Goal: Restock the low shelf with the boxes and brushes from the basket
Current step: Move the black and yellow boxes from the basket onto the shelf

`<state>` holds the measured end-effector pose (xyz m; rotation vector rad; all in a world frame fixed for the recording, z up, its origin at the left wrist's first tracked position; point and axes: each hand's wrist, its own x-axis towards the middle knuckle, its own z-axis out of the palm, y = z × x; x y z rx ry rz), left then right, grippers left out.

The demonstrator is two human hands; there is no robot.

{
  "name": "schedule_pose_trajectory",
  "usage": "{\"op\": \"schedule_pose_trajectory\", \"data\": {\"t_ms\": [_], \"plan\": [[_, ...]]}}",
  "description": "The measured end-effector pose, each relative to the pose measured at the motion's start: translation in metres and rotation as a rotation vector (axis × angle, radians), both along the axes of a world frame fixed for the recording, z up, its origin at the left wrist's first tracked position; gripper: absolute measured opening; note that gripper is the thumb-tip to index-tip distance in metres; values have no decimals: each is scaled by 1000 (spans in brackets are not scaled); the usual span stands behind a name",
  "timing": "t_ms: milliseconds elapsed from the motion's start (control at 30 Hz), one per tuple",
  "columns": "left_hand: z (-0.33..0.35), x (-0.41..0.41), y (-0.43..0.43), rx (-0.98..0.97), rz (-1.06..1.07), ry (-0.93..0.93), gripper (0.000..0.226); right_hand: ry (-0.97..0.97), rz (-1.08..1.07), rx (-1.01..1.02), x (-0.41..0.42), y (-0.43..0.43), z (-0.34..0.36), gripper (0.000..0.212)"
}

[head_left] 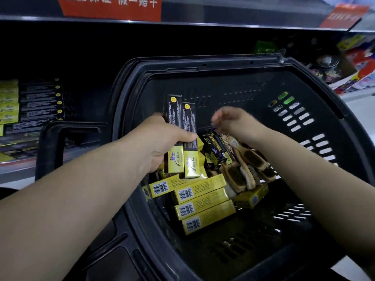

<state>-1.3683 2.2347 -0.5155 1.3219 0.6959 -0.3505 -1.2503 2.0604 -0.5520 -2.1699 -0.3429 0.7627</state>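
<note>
A dark plastic basket (304,82) fills the middle of the view. Inside it lie several yellow-and-black boxes (203,201) and a few wooden brushes (253,159). My left hand (162,142) grips two of these boxes (182,138) side by side, upright, above the pile. My right hand (235,122) hovers over the brushes and a dark box (215,149), fingers loosely curled and blurred, holding nothing that I can see. The low shelf (24,159) at the left carries rows of the same black and yellow boxes (40,102).
The basket's folded handle (50,142) juts out toward the shelf at the left. A dark gap of shelf space lies behind the basket. Colourful packaged goods (357,63) sit at the far right. A red sign (111,7) hangs on the shelf edge above.
</note>
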Motion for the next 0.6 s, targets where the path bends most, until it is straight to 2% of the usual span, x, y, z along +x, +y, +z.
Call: {"op": "schedule_pose_trajectory", "data": {"t_ms": [67, 133, 167, 267, 333, 400, 433, 467, 600], "plan": [[-1, 0, 1, 10, -19, -9, 41, -11, 144, -439, 14, -11, -33, 13], [-1, 0, 1, 18, -46, -19, 40, 4, 256, -737, 13, -16, -63, 19], [-1, 0, 1, 23, -62, -21, 42, 24, 267, -815, 8, -17, -76, 27], [-2, 2, 1, 31, -101, -26, 48, 27, 191, -872, -12, -17, -107, 56], [-3, 2, 2, 24, -109, -40, 46, -37, 142, -953, -17, -17, -119, 58], [-3, 1, 1, 5, -104, -61, 47, -41, 144, -940, -11, -16, -114, 45], [-3, 0, 1, -11, -97, -70, 48, 8, 152, -897, -6, -16, -108, 30], [-3, 0, 1, -32, -88, -82, 45, 87, 111, -811, -1, -15, -96, 18], [0, 0, 0, -119, -40, -126, 27, 506, -265, -286, -6, -16, -33, 10]]}}
